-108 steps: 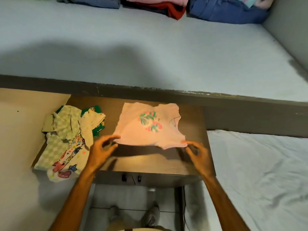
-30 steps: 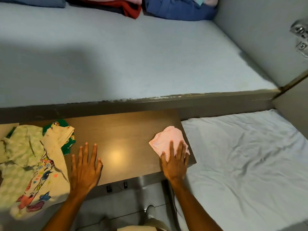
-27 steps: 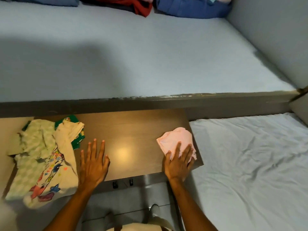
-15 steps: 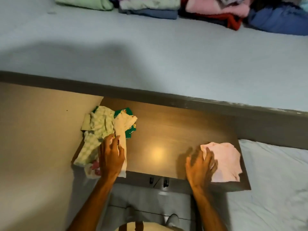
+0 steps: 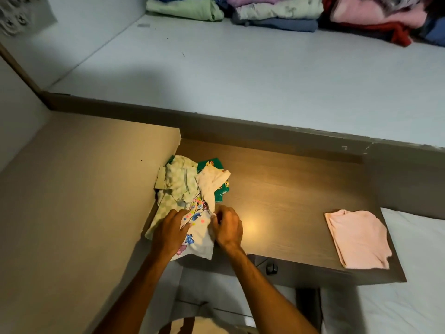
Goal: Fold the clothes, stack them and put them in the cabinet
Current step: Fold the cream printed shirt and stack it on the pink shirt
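A cream printed shirt with cartoon figures lies at the near left of the wooden tabletop, hanging over its front edge. My left hand and my right hand both pinch it, one on each side. Under and behind it lie a pale green checked garment and a green printed one. A folded pink shirt rests alone at the table's right end.
Beyond the table stretches a white cabinet shelf with folded clothes stacked along its back. A beige panel stands to the left. A white sheet lies to the right. The floor shows below the table.
My right hand has left the folded pink shirt and crossed to the pile at the left. Both hands have now taken hold of the cream printed shirt.
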